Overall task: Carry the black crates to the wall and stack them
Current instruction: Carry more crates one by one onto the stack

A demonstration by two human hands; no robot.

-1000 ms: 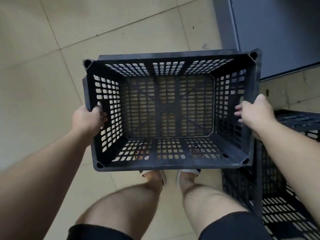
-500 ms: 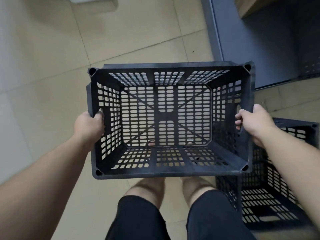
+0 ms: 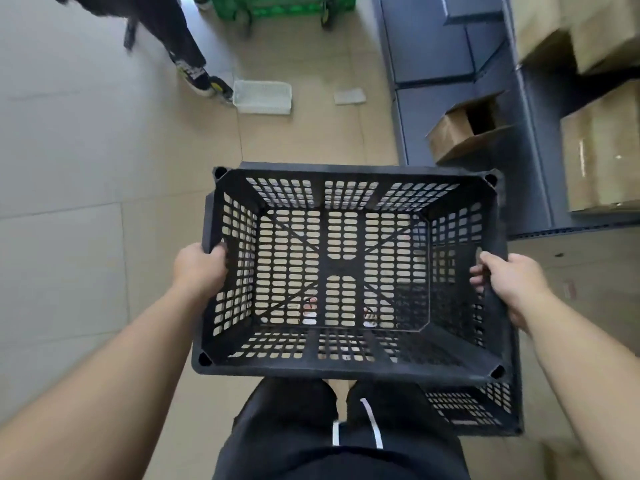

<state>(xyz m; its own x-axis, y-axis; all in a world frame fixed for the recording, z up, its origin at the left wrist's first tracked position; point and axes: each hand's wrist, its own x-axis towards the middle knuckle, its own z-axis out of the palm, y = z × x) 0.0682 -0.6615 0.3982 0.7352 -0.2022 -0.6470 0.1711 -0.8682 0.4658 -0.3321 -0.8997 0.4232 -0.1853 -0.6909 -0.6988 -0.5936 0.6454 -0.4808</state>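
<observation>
I hold an empty black perforated crate (image 3: pixel 346 370) level in front of my waist, above the tiled floor. My left hand (image 3: pixel 198 268) grips its left wall at the handle slot. My right hand (image 3: pixel 509 280) grips its right wall the same way. A second black crate (image 3: pixel 485 407) stands on the floor below and to the right, mostly hidden by the one I carry. My feet show through the carried crate's slotted bottom.
Grey shelving (image 3: pixel 433 46) with cardboard boxes (image 3: pixel 460 131) runs along the right. Ahead on the floor lie a white basket (image 3: pixel 262 97) and a flat white piece (image 3: pixel 349 96). Another person's legs (image 3: pixel 187 46) and a green trolley (image 3: pixel 277 6) are at the far end.
The crate has risen to waist height while my view tilted up and forward, revealing the shelves, boxes, white basket and another person. The floor crate slid under the held one.
</observation>
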